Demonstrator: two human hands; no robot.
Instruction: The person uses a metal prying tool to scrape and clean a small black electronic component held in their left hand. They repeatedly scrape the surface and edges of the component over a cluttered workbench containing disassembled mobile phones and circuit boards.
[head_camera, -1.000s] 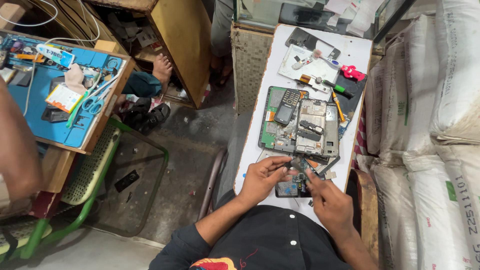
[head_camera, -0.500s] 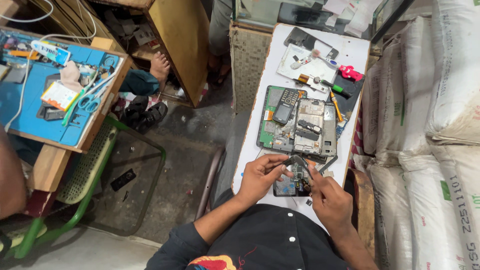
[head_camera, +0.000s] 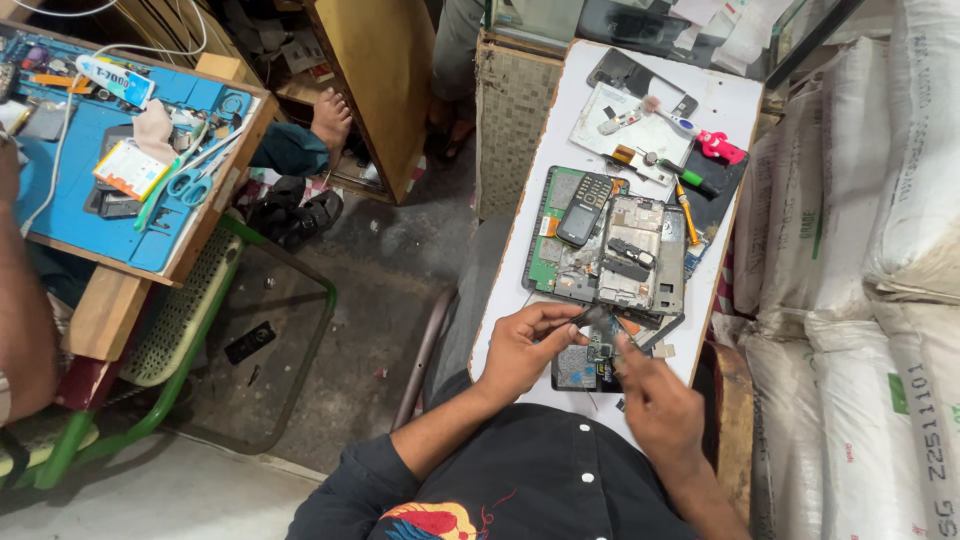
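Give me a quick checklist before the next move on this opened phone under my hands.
1. Opened phone lies flat on the white table: ok.
2. Left hand steadies its left edge, fingers pinching a small dark part: ok.
3. Right hand at the phone's right side; whether it holds a tool: cannot tell.
4. Space behind the phone: not ok, a pile of phone frames lies close.
5. Small keypad phone rests on the green board, apart from the hands: ok.
6. Loose screws: cannot tell, too small.

Our left hand (head_camera: 522, 352) curls, fingertips pinched together, forearm bare below a dark sleeve; our right hand (head_camera: 655, 398) sits just beside it, index finger pointing forward
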